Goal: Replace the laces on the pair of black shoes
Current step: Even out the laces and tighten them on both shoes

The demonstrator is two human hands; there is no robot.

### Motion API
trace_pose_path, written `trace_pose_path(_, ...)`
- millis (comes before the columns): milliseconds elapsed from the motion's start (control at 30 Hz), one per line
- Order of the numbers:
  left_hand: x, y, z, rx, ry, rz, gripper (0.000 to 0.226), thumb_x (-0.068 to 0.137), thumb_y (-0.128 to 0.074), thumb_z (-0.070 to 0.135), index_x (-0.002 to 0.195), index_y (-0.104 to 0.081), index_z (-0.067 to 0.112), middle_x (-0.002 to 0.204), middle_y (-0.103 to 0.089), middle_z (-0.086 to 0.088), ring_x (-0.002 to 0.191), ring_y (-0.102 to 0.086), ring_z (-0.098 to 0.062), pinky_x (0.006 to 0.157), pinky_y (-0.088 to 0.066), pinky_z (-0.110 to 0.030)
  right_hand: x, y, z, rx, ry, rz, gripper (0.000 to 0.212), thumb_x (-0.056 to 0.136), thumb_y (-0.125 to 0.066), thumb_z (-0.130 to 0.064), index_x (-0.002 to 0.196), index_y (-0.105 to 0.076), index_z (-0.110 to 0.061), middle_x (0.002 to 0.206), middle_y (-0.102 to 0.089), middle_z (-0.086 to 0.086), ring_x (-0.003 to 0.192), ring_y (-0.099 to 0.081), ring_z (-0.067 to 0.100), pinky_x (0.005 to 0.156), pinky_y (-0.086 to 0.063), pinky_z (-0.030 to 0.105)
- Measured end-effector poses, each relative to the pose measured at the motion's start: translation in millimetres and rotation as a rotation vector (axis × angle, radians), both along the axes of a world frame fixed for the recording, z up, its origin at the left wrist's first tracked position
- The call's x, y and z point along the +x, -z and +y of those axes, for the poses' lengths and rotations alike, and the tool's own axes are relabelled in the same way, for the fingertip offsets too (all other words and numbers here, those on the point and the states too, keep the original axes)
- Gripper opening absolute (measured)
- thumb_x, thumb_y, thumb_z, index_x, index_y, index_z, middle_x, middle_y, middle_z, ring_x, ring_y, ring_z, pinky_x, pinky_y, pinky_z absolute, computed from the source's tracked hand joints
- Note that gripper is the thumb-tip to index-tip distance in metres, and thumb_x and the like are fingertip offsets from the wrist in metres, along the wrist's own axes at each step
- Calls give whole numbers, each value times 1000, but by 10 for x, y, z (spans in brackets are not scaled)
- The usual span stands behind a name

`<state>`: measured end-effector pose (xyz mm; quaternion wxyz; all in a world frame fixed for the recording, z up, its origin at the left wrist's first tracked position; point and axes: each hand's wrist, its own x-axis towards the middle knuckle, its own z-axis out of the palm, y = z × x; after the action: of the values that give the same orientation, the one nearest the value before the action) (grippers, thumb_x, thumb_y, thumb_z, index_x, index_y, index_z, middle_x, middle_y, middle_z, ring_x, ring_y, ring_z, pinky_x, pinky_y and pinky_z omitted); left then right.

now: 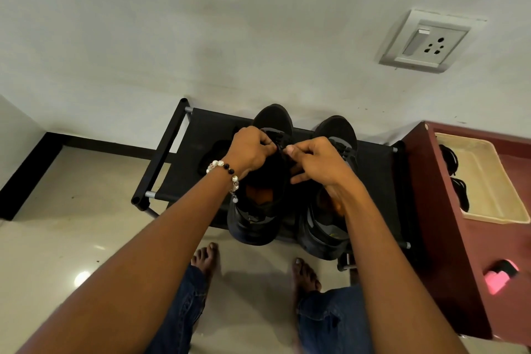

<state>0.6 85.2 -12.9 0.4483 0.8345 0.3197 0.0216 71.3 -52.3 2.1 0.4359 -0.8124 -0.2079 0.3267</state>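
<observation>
- On the black shoe rack (201, 135), against the wall, stand 2 black shoes, toes to the wall, heels at the rack's front edge.
- Left shoe (258, 218) sits near the rack's middle; right shoe (321, 236) just beside it, toward the rack's right end.
- Both hands meet over the left shoe's lace area.
- Left hand (251, 149): fingers curled, pinching the black lace (283, 144) at the upper eyelets; beaded bracelet (227, 172) on that wrist.
- Right hand (316, 161): thumb + forefinger pinch the same lace from the other side; other fingers loosely bent below.
- Lace is dark on dark, so which eyelet it's at can't be told; prob. near the shoe's mid-top.
- Right of the rack, touching its end, a maroon cabinet (448, 210) w/ a cream tray (488, 181) on top; black coiled laces (459, 195) lie along the tray's left side.
- Wall socket (428, 42) up on the wall, above the rack's right end.
- Bare feet & jeans on the tile floor (71, 210), before the rack's front edge.
</observation>
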Motion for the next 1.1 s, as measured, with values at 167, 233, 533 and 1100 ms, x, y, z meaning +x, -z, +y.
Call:
trace_pose_path(167,36,17,-68,-91,-162,-14,10,89,-69,14,92,-75,7,96,-70,-7,93,-64,-18,88,-53,-32,-61,65,93,-13,137,-128,14,96,-60,-16,97,-72,-9,86,-71,9,64,-70,25,63,-61,37)
trace_pose_path(233,45,33,-60,-119,-199,-12,8,87,-71,15,92,-75,10,96,-70,-6,93,-65,-18,89,-54,-33,-85,103,131,0,195,-155,11,93,-64,-19,95,-72,-12,81,-71,5,60,-68,23,59,-61,35)
trace_pose_path(533,-158,-105,75,39,-56,28,54,66,-85,40,113,-62,35,119,-58,5,121,-48,-24,105,-38,-51,-53,173,177,-11,342,-126,28,95,-57,-20,75,-64,-1,77,-70,10,72,-69,27,71,-59,49)
trace_pose_path(1100,-328,129,-267,-3,-432,261,59,84,-66,24,130,-40,-3,134,-39,-24,116,-47,-44,88,-46,-44,0,-172,-167,903,834,638,21,103,-41,-13,88,-55,-10,62,-51,4,56,-47,17,63,-50,34)
